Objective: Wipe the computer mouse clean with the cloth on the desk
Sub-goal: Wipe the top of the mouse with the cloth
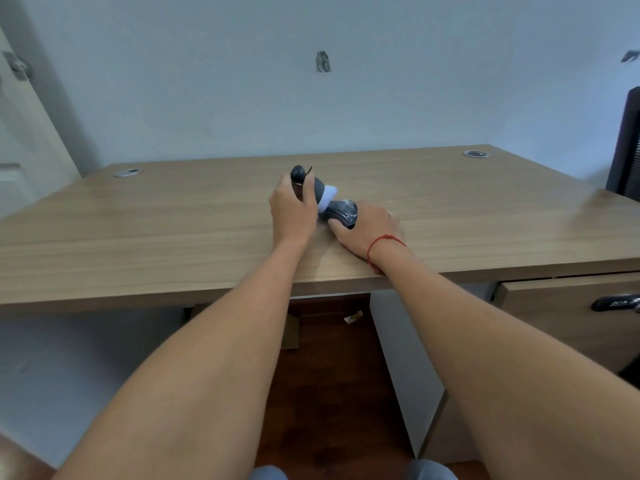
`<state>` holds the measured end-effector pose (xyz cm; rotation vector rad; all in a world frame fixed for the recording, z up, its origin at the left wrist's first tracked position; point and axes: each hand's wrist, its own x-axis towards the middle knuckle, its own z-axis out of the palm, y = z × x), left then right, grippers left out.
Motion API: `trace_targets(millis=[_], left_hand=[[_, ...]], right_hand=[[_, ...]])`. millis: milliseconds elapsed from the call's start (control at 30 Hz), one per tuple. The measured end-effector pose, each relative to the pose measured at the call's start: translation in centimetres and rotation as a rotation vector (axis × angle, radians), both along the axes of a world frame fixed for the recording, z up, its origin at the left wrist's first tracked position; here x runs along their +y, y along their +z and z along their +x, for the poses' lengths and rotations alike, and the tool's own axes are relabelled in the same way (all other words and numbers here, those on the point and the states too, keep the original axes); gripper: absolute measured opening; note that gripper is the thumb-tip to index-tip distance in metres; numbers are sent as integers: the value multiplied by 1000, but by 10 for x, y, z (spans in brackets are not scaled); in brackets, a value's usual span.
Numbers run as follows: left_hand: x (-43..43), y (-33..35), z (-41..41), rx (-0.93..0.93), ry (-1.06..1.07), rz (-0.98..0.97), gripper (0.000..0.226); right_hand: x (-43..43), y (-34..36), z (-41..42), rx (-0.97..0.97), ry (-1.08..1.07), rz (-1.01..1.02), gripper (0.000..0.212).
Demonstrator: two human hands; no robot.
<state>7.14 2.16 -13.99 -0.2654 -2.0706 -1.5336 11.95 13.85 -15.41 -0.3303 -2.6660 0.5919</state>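
Left hand: closed around a dark grey tool with a rounded top end and a white head. Whether the white part is cloth or a brush head cannot be told. The head points down and right and touches the left end of the mouse.

Right hand: palm down on the desk, fingers partly curled over the right side of the mouse, thumb against its near edge. It holds the mouse in place on the wood. A red string is tied round the wrist.

Mouse: dark, glossy, near the middle of the desk, between the two hands.

Desk: light wood top, set against a pale wall. One round cable grommet at the far left corner, another at the far right.

Containers: a drawer unit under the right side of the desk, its front a little proud of the desk edge; contents not visible.

Surroundings: black chair at the right edge, dark wood floor under the desk, a small scrap of paper lying on it.
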Motion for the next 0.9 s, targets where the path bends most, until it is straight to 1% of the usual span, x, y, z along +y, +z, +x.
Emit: trace_targets(millis=[100, 200, 267, 300, 367, 433, 500, 633, 700, 833, 900], left_hand=[[2, 1, 2, 32, -26, -28, 25], [-2, -5, -4, -65, 47, -154, 26], [-3, -8, -4, -107, 90, -211, 28], [-2, -7, -3, -86, 88, -207, 28], [0, -3, 0, 4, 48, -132, 28], [2, 0, 4, 65, -12, -87, 26], [2, -1, 4, 40, -30, -127, 25], [-2, -8, -6, -116, 54, -201, 28], [-1, -8, -6, -91, 40, -187, 29], [2, -1, 2, 7, -43, -32, 27], [3, -1, 3, 29, -44, -61, 30]], right_hand=[[-2, 0, -2, -7, -6, -19, 41], [-2, -2, -2, -6, -3, 3, 48], [-2, -1, 0, -6, 7, -32, 46], [-1, -1, 1, -11, 8, -67, 43], [0, 1, 2, -14, 1, -102, 37], [0, 2, 2, -17, -3, -69, 38], [0, 2, 3, -15, -3, -43, 43], [1, 2, 0, 24, -1, -174, 46], [3, 2, -4, 24, -26, -195, 46], [5, 1, -7, 5, -40, -212, 45], [5, 0, -9, 1, -48, -208, 47]])
